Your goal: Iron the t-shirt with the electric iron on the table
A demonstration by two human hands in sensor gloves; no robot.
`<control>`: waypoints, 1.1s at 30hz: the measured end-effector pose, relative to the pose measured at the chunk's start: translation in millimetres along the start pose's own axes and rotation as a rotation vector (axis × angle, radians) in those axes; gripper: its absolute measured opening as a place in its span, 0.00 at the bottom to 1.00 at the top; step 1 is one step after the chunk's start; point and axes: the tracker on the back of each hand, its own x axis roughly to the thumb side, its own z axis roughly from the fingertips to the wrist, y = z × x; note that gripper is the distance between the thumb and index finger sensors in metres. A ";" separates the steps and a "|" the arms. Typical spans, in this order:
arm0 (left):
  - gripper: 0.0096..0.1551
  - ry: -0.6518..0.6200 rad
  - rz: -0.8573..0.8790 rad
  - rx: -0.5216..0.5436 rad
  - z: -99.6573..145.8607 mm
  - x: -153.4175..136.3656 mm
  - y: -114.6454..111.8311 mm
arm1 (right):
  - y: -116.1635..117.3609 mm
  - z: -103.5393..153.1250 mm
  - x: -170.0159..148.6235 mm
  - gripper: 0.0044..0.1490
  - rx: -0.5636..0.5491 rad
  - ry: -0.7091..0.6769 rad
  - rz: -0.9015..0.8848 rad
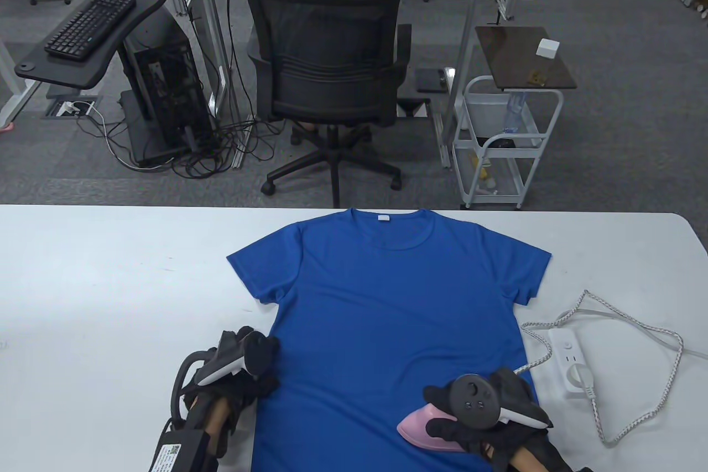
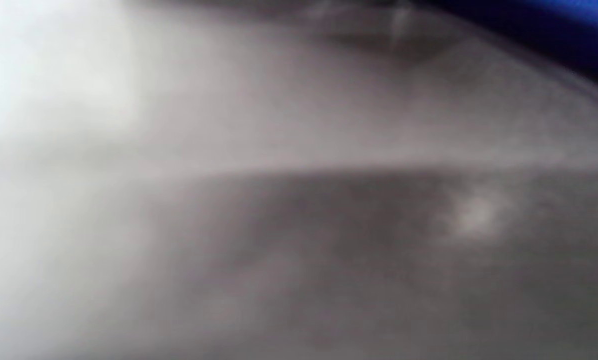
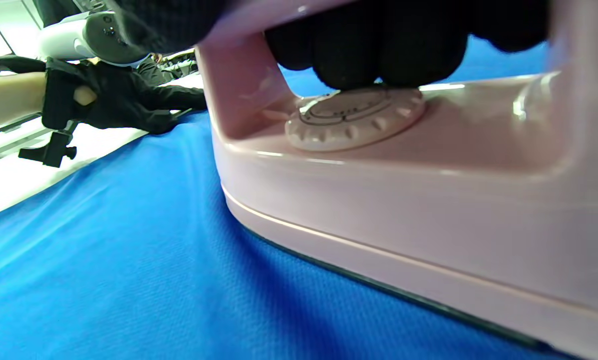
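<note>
My right hand (image 1: 487, 411) grips the handle of the iron (image 1: 426, 428), fingers (image 3: 374, 50) curled round it above the dial (image 3: 354, 117). The iron sits soleplate-down on the shirt (image 1: 387, 317), near the hem on my right side, nose pointing left across the cloth. The shirt lies flat on the table (image 1: 110, 273), long axis running away from me, collar at the far edge. Most unironed cloth therefore lies ahead and left of the iron.

My left hand (image 1: 243, 367) rests at the shirt's left edge, fingers lying flat. The left wrist view is blurred and shows nothing usable. The cord (image 1: 636, 339) runs to a power strip (image 1: 569, 361); the iron's heel is hidden under my hand.
</note>
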 end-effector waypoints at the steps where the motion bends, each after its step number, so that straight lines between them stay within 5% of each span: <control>1: 0.45 -0.007 0.021 0.002 0.1 -2.2 -1.4 | 0.1 0.2 0.3 0.44 0.006 -0.008 0.000; 17: 0.43 -0.032 0.140 -0.043 1.4 -10.3 -6.4 | 1.6 -7.7 7.8 0.44 -0.051 0.029 0.049; 33: 0.44 -0.013 0.030 -0.094 -0.5 -7.3 -1.1 | -7.0 -68.5 18.1 0.45 -0.152 0.316 0.109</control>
